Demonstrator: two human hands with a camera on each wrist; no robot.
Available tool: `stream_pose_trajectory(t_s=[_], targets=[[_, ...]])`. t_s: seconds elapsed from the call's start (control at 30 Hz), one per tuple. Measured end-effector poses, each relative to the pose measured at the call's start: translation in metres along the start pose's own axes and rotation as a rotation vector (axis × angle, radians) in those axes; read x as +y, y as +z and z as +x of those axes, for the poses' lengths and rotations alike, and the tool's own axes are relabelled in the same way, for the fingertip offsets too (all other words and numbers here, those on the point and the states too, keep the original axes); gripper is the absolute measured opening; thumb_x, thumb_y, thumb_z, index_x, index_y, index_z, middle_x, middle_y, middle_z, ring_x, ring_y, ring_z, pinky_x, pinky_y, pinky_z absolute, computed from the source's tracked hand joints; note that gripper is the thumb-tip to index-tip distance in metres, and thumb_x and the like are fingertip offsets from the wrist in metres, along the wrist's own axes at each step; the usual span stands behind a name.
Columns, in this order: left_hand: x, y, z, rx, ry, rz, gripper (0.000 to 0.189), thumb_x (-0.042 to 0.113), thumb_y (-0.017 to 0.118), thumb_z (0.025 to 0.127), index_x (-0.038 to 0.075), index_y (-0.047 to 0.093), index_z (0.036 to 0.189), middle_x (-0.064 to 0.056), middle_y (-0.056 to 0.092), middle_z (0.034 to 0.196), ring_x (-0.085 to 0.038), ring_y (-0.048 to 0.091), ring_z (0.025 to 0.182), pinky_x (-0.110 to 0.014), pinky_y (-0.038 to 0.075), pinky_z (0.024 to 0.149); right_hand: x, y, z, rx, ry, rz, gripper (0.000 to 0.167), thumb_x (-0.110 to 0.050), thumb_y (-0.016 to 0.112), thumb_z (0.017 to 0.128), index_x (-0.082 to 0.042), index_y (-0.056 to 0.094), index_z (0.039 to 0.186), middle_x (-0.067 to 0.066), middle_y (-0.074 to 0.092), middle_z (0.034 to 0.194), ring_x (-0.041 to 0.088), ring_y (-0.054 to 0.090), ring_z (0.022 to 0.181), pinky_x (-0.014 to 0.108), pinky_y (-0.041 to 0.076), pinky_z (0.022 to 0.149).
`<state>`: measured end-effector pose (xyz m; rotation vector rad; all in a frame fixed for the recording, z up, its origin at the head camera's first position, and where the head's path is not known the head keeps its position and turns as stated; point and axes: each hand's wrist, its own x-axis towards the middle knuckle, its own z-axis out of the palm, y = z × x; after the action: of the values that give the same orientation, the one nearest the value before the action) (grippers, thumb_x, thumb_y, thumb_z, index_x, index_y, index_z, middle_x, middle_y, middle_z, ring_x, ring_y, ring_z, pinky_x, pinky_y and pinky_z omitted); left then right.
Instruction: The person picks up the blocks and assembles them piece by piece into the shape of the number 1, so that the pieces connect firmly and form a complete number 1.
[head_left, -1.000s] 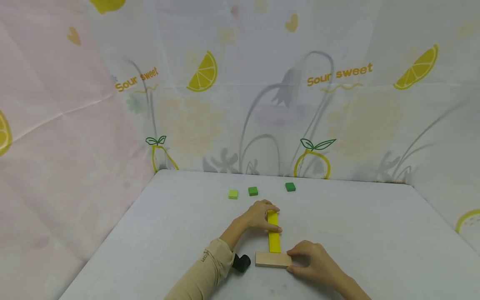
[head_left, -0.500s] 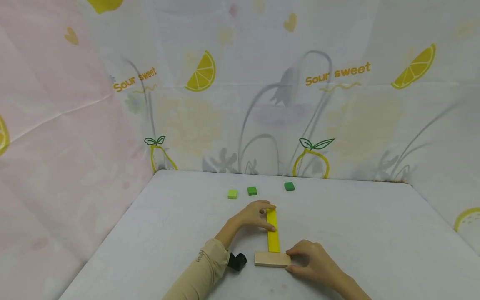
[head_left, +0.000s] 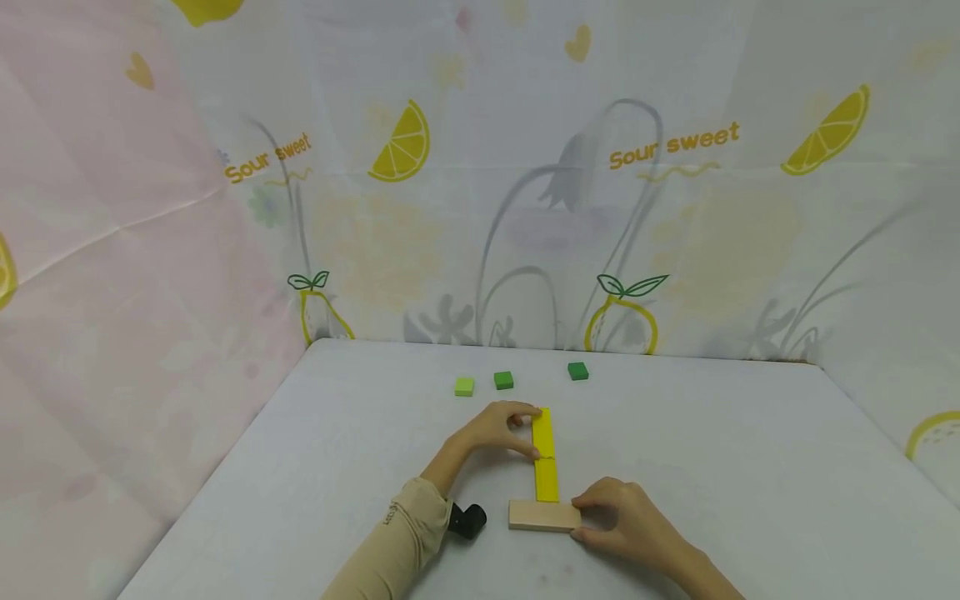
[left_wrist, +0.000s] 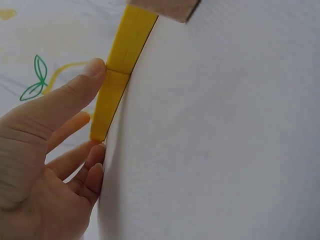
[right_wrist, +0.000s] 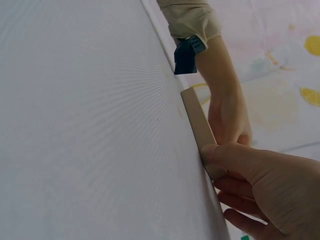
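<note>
Two flat yellow blocks lie end to end in the head view, the far yellow block [head_left: 542, 429] meeting the near yellow block [head_left: 547, 481] at a thin seam. My left hand [head_left: 495, 427] is curled at the far block's left side, index fingertip at its far end and thumb tip by the seam. Across the near end lies a plain wooden block [head_left: 543, 516], forming a T with the yellow ones. My right hand [head_left: 633, 523] pinches its right end between thumb and fingers. In the left wrist view, the thumb tip overlaps the yellow edge.
Behind the left hand, a light green block [head_left: 464, 387], a mid-green block [head_left: 503, 380] and a dark green block [head_left: 577, 371] lie apart on the white table [head_left: 712, 450]. A black device [head_left: 468, 521] sits at the left cuff. A lemon-print cloth [head_left: 487, 217] hangs behind.
My left hand has slid a little to the left along the far yellow block, baring the seam and its far end. The right hand and the wooden block stay in place.
</note>
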<state>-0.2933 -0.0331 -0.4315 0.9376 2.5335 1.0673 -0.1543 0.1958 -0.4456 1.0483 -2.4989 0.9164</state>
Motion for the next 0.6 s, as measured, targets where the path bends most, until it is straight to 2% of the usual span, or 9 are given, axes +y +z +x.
stream_pose_trajectory(t_s=[0.23, 0.6], targets=[[-0.0025, -0.0009, -0.0004, -0.009, 0.002, -0.034, 0.062, 0.019, 0.083, 0.071, 0.01, 0.059, 0.128, -0.006, 0.056, 0.132, -0.017, 0.054, 0.101, -0.027, 0.044, 0.088, 0.0011, 0.0004, -0.0005, 0.007, -0.007, 0.01, 0.024, -0.022, 0.078, 0.077, -0.005, 0.072, 0.092, -0.002, 0.07, 0.087, 0.007, 0.063, 0.082, 0.027, 0.053, 0.07], [-0.0066, -0.0003, 0.0016, 0.0, 0.021, -0.023, 0.062, 0.02, 0.083, 0.071, 0.011, 0.06, 0.128, -0.005, 0.059, 0.128, -0.015, 0.053, 0.098, -0.025, 0.043, 0.086, -0.0018, -0.0015, -0.0002, -0.016, 0.022, 0.019, 0.025, -0.023, 0.078, 0.077, -0.004, 0.072, 0.093, -0.001, 0.07, 0.087, 0.007, 0.063, 0.082, 0.027, 0.053, 0.07]])
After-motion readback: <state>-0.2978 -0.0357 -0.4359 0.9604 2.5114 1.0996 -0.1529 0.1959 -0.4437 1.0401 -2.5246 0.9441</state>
